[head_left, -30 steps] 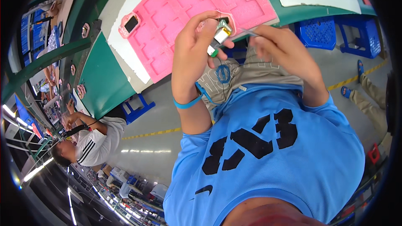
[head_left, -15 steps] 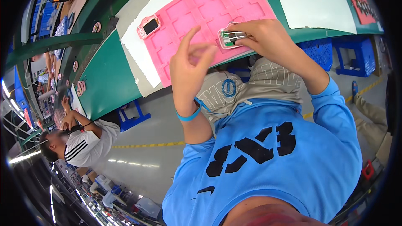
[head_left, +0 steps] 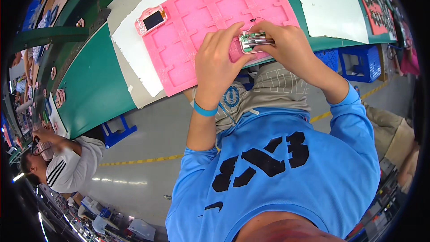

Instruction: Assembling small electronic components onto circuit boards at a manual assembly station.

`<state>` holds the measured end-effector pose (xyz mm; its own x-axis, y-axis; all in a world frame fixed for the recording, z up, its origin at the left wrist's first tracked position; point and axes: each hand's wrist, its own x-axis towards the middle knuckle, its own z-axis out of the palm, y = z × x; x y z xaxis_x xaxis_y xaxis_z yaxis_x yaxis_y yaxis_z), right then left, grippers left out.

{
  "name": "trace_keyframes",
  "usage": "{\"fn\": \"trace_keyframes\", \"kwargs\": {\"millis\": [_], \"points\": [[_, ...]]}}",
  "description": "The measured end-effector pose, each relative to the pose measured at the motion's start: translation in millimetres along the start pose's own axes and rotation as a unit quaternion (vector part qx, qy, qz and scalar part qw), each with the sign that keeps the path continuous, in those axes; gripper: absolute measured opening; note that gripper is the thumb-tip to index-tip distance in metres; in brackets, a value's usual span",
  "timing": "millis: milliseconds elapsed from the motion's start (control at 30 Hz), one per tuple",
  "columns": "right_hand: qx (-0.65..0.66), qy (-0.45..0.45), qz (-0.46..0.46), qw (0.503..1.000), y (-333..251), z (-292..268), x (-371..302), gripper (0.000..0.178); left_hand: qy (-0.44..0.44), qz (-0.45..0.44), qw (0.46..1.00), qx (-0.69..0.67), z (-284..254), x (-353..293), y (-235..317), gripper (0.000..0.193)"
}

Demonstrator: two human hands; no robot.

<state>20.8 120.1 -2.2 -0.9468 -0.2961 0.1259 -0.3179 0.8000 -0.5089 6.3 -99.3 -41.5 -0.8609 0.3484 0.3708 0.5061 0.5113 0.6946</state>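
A small pale casing with a green circuit board [head_left: 245, 44] lies at the near edge of a pink foam tray [head_left: 177, 83]. My left hand [head_left: 217, 60] holds the casing from its left side, the index finger at its far edge and the thumb at its near edge. In my right hand [head_left: 286, 45] is a pair of metal tweezers [head_left: 263, 41], their tips over the board. What the tips touch is too small to tell. A thin dark wire [head_left: 254, 19] curls up beyond the casing.
A pink device with a dark screen [head_left: 153, 20] sits at the tray's far left corner. White sheets [head_left: 331, 9] lie on the green table [head_left: 96, 87]. At the right is a pink tray of small parts [head_left: 375, 12]. Blue stools [head_left: 360, 62] stand below; a person in white [head_left: 74, 166] works at left.
My left hand has moved right and closed round the casing. My right hand keeps the tweezers over the board. The whole view has shifted slightly.
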Motion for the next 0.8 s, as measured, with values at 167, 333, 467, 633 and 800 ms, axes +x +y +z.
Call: {"fn": "trace_keyframes", "kwargs": {"millis": [167,333,467,633,800], "points": [[0.119,-0.044,0.067,0.990,4.0,-8.4,8.4,0.038,0.028,0.000,0.999,0.022,2.0,1.8,6.1,0.070],[0.254,0.031,0.111,0.960,38.7,-34.2,-9.0,0.037,0.045,-0.073,0.992,-0.088,-7.8,4.4,2.6,0.070],[0.161,0.072,0.130,0.976,66.8,-27.2,-21.9,0.028,0.040,-0.179,0.945,-0.271,-37.2,5.7,10.1,0.069],[0.113,0.093,0.062,0.987,79.8,-8.3,-25.4,0.028,0.103,-0.086,0.990,-0.036,-115.5,101.8,-6.4,0.047],[0.111,0.079,0.070,0.988,81.6,-21.8,-32.1,0.029,0.093,-0.025,0.994,0.055,-129.6,243.0,-160.0,0.036]]}}
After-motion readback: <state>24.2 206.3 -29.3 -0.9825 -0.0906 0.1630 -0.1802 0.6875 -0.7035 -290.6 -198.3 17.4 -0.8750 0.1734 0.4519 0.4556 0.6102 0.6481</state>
